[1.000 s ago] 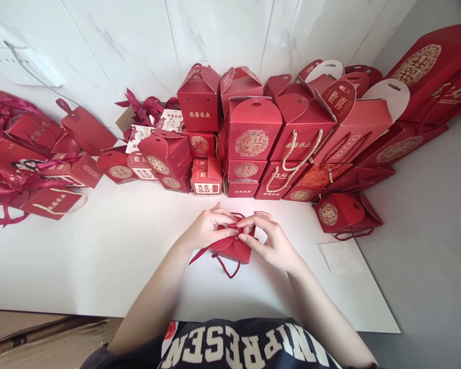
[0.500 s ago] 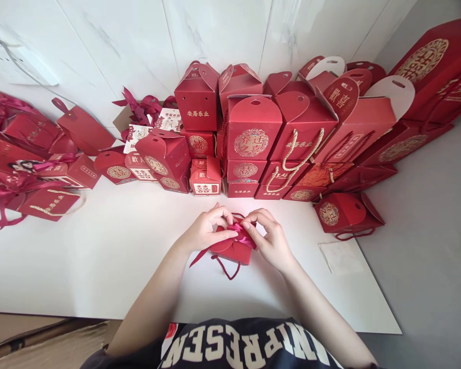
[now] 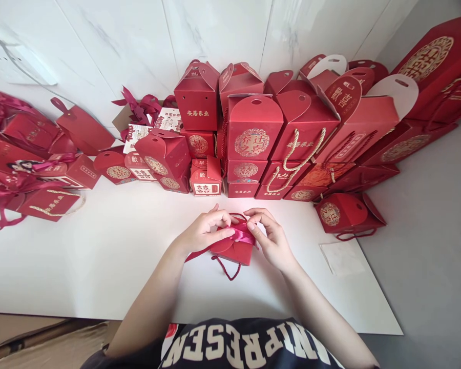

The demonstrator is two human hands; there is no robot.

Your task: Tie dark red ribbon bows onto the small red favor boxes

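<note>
A small red gift box lies on the white table in front of me, with a dark red cord handle hanging toward me. Across its top runs a shiny magenta ribbon; one end trails out to the left beneath my left wrist. My left hand is over the box's left side, thumb and fingers closed on the ribbon near the middle. From the right, my right hand pinches the ribbon between thumb and forefinger. The exact knot is partly hidden by my fingers.
Stacked red gift boxes line the tiled wall at the back. Ribboned boxes crowd the far left. A single box with a cord and a thin white sheet lie to the right, near the grey wall.
The ribbon now lies flatter and wider across the box top, and its left tail has shifted back toward my left wrist. My right hand has moved slightly right.
</note>
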